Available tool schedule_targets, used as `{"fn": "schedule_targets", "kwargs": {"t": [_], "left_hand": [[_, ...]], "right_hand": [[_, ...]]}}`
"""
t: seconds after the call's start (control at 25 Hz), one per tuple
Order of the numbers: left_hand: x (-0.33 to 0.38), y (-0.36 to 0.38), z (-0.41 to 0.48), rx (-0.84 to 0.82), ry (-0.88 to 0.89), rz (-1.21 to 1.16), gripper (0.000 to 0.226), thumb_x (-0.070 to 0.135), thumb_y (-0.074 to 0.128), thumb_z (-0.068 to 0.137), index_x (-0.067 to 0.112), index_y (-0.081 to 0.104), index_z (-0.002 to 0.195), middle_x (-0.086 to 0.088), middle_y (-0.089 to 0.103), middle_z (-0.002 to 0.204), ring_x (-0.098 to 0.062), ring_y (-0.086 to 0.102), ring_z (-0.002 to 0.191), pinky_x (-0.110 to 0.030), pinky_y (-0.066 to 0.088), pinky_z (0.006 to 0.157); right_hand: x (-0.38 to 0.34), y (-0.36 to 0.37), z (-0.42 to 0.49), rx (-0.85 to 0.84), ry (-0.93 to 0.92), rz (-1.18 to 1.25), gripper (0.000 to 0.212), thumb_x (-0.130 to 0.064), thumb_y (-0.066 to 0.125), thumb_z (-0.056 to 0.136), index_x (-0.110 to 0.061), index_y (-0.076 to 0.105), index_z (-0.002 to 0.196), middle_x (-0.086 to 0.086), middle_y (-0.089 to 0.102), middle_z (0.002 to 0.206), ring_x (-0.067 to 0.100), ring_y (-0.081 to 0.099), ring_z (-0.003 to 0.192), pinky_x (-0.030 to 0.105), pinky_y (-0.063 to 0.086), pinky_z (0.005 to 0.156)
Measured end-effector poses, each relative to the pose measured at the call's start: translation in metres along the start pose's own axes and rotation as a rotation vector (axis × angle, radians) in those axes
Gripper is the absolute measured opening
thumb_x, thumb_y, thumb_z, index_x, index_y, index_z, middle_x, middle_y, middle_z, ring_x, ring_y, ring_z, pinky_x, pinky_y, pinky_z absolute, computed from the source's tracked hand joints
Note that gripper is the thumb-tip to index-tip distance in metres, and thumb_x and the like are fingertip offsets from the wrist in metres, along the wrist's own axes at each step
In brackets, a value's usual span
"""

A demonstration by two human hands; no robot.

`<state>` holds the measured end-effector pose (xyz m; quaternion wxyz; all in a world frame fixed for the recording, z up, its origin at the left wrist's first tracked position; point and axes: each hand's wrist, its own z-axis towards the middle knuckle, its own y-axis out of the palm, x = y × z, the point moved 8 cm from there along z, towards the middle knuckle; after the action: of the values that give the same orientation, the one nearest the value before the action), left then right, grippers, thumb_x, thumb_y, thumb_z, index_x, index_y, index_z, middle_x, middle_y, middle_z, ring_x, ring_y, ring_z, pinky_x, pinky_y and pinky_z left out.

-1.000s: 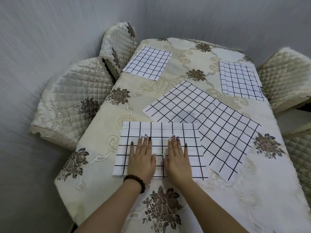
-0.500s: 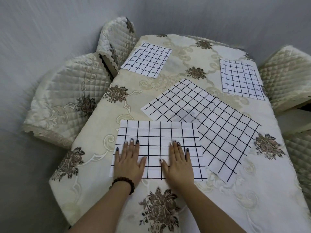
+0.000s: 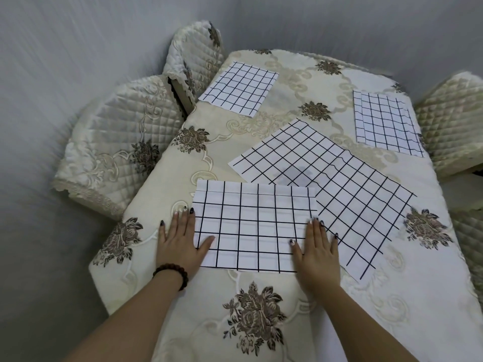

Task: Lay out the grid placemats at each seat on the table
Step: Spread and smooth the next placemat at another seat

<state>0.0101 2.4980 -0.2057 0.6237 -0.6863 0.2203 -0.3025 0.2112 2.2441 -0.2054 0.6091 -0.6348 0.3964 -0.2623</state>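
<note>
— What changed since a moment ago?

— My hands slid apart. Before, they lay side by side in the middle of the near placemat (image 3: 254,226). Now my left hand (image 3: 180,242) is at its left edge, about 9 o'clock, and my right hand (image 3: 317,253) is at its right edge, about 3 o'clock.

— Are your fingers holding it?

— No. My fingers (image 3: 183,220) are flat and a little spread, pressing down. They grip nothing. My left thumb lies on the mat.

— Where is that mat?

— On the desk (image 3: 418,309), right in front of me at 6 o'clock. Its right side lies over the corner of the big mat (image 3: 339,184) in the middle.

— Any more mats?

— One small mat (image 3: 239,88) at 11 o'clock, by a quilted chair (image 3: 193,50). One more mat (image 3: 385,122) at 1 o'clock, by another chair (image 3: 452,121).

— Any boxes or bowls with things in them?

— I see none. I have a bead bracelet (image 3: 173,273) on my left wrist.
</note>
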Motion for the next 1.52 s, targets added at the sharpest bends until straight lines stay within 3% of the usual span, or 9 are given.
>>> {"fn": "schedule_targets", "kwargs": {"t": [0.24, 0.32, 0.44, 0.6, 0.72, 0.96, 1.12, 1.32, 1.52], "left_hand": [[-0.003, 0.002, 0.0, -0.08, -0.013, -0.009, 0.089, 0.073, -0.003, 0.08, 0.019, -0.002, 0.151, 0.001, -0.001, 0.16, -0.015, -0.004, 0.147, -0.042, -0.009, 0.117], [-0.004, -0.001, 0.001, -0.098, -0.048, -0.111, 0.091, 0.074, -0.004, 0.077, 0.019, -0.006, 0.15, 0.004, -0.006, 0.159, -0.014, -0.008, 0.147, -0.04, -0.011, 0.117], [0.004, -0.012, -0.002, -0.02, -0.029, -0.199, 0.084, 0.064, 0.01, 0.083, 0.015, 0.005, 0.151, 0.003, -0.002, 0.157, -0.016, -0.001, 0.147, -0.038, -0.007, 0.117], [0.037, -0.035, -0.012, 0.06, -0.011, -0.683, 0.046, 0.022, 0.052, 0.093, 0.015, 0.043, 0.138, 0.0, 0.04, 0.145, -0.014, 0.041, 0.13, -0.027, 0.033, 0.109], [0.044, -0.028, -0.014, -0.068, -0.291, -1.13, 0.028, 0.01, 0.056, 0.091, 0.018, 0.056, 0.118, -0.001, 0.062, 0.119, -0.007, 0.059, 0.101, -0.013, 0.044, 0.082], [0.062, -0.004, -0.018, -0.427, -0.686, -1.852, 0.025, 0.011, 0.053, 0.094, -0.006, 0.064, 0.108, -0.021, 0.071, 0.098, -0.029, 0.07, 0.089, -0.035, 0.054, 0.079], [0.082, 0.002, -0.026, -0.695, -0.74, -1.981, 0.04, 0.027, 0.05, 0.093, -0.005, 0.062, 0.113, -0.023, 0.067, 0.114, -0.032, 0.063, 0.107, -0.038, 0.049, 0.091], [0.103, -0.001, -0.027, -0.776, -0.798, -2.137, 0.054, 0.036, 0.045, 0.092, -0.01, 0.057, 0.119, -0.027, 0.062, 0.12, -0.036, 0.056, 0.117, -0.043, 0.043, 0.1], [0.128, -0.011, -0.029, -0.884, -0.771, -2.261, 0.055, 0.021, 0.038, 0.087, -0.013, 0.046, 0.13, -0.031, 0.055, 0.128, -0.041, 0.049, 0.123, -0.047, 0.039, 0.104]], "right_hand": [[0.005, -0.002, 0.002, -0.053, 0.025, 0.04, 0.081, -0.07, -0.011, 0.08, -0.022, -0.022, 0.145, -0.003, -0.023, 0.155, 0.01, -0.022, 0.143, 0.045, -0.012, 0.118], [-0.007, -0.015, 0.014, -0.012, 0.007, 0.088, 0.078, -0.069, -0.003, 0.083, -0.024, -0.019, 0.144, -0.002, -0.023, 0.154, 0.013, -0.019, 0.144, 0.044, -0.014, 0.117], [-0.056, -0.046, 0.059, 0.095, -0.123, 0.247, 0.062, -0.044, 0.035, 0.096, -0.016, 0.019, 0.15, 0.006, 0.006, 0.16, 0.024, 0.004, 0.148, 0.041, 0.003, 0.119], [-0.107, -0.063, 0.13, -0.009, -0.216, 0.233, 0.039, -0.027, 0.056, 0.091, -0.013, 0.054, 0.127, 0.009, 0.048, 0.135, 0.028, 0.039, 0.126, 0.037, 0.036, 0.1], [-0.129, -0.051, 0.161, -0.225, -0.265, 0.077, 0.032, -0.033, 0.059, 0.088, -0.02, 0.06, 0.117, 0.004, 0.056, 0.121, 0.024, 0.047, 0.116, 0.035, 0.041, 0.089], [-0.14, -0.036, 0.185, -0.477, -0.246, -0.016, 0.016, -0.027, 0.067, 0.082, -0.023, 0.065, 0.098, -0.003, 0.06, 0.096, 0.02, 0.058, 0.1, 0.035, 0.05, 0.089], [-0.148, -0.054, 0.188, -0.445, -0.275, -0.025, 0.013, -0.027, 0.07, 0.08, -0.02, 0.069, 0.091, 0.0, 0.064, 0.092, 0.021, 0.06, 0.095, 0.029, 0.05, 0.077], [-0.157, -0.102, 0.167, -0.437, -0.269, 0.156, 0.013, -0.017, 0.065, 0.083, -0.008, 0.072, 0.089, 0.002, 0.066, 0.065, 0.016, 0.062, 0.058, 0.022, 0.049, 0.054], [-0.151, -0.15, 0.122, -0.387, -0.238, 0.582, 0.01, -0.006, 0.057, 0.087, -0.009, 0.066, 0.083, 0.012, 0.074, 0.081, 0.021, 0.073, 0.067, 0.037, 0.061, 0.069]]}}
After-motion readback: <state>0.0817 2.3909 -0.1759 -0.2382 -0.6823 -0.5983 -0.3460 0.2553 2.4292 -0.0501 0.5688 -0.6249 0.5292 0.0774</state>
